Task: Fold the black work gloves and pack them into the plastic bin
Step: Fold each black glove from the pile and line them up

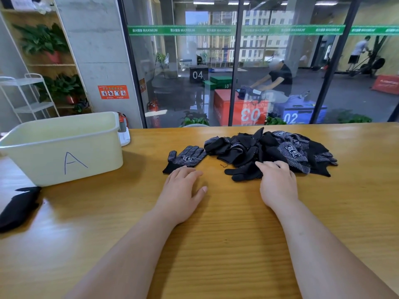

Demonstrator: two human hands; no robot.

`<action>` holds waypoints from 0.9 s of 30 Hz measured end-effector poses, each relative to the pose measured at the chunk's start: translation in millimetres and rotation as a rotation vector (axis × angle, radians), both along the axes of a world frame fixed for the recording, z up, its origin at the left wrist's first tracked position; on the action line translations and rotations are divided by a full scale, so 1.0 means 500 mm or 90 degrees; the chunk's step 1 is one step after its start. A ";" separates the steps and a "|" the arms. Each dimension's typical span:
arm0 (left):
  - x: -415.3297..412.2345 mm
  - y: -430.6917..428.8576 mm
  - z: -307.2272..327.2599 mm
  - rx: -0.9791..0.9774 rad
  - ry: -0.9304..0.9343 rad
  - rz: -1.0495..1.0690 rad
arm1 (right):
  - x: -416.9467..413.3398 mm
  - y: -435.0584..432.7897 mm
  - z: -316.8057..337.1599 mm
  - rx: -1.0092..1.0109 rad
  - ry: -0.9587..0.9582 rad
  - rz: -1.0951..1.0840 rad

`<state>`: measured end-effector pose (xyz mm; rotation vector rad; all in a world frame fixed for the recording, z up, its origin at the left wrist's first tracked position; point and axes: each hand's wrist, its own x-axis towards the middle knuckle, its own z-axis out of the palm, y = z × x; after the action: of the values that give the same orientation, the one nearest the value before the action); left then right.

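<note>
Progress: early, by my reading. No folded glove is in sight.
- Bin [97, 156]: marked "A", standing at the table's [216, 244] far left. The inner walls that show are bare and its floor is hidden, so nothing can be counted as packed.
- Pile [287, 147]: a loose, unsorted heap of dotted black gloves at centre right. All of it is left to fold.
- Glove [186, 157]: lies flat and unfolded, dotted side up, apart from the pile on its left. It is likely the first piece in work.
- Left hand [183, 190]: palm down on the table with fingers relaxed, holding nothing. Its fingertips are at the glove's cuff end, the bin well off to its left.
- Right hand [277, 182]: fingers straight, resting on the pile's near edge with no grasp. A plain glove [241, 173] juts out just beside them.
- Black cloth [17, 206]: at the left edge, in front of the bin. Whether it is a glove cannot be told.
</note>
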<state>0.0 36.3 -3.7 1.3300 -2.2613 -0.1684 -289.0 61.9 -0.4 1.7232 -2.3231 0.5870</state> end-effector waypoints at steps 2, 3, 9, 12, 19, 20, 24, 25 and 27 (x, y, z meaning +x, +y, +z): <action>0.000 -0.001 0.001 -0.001 0.003 0.000 | -0.001 0.002 0.008 -0.011 -0.032 0.025; 0.000 -0.001 0.001 -0.001 0.004 0.001 | -0.002 0.006 0.014 -0.023 -0.047 0.040; 0.001 0.000 0.004 -0.001 0.017 0.001 | -0.002 0.034 0.050 -0.125 -0.093 0.159; 0.002 0.000 0.005 0.001 0.040 -0.003 | 0.007 0.047 0.068 -0.160 -0.071 0.192; 0.008 -0.002 0.004 0.001 0.104 -0.001 | 0.047 0.085 0.111 -0.240 -0.355 0.330; 0.008 -0.003 0.004 -0.001 0.107 0.002 | 0.052 0.083 0.106 -0.229 -0.434 0.326; 0.007 -0.004 0.000 -0.007 0.070 0.049 | 0.034 0.055 0.064 -0.061 -0.345 0.153; 0.007 -0.005 -0.001 0.000 0.051 0.064 | 0.029 0.053 0.055 0.003 -0.279 0.110; 0.007 -0.004 -0.003 0.019 0.016 0.084 | 0.020 0.053 0.043 0.063 -0.201 0.043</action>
<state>3.6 34.1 -5.2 1.4789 -2.1493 -0.1732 -279.2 88.5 21.1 1.8784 -2.5481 0.8225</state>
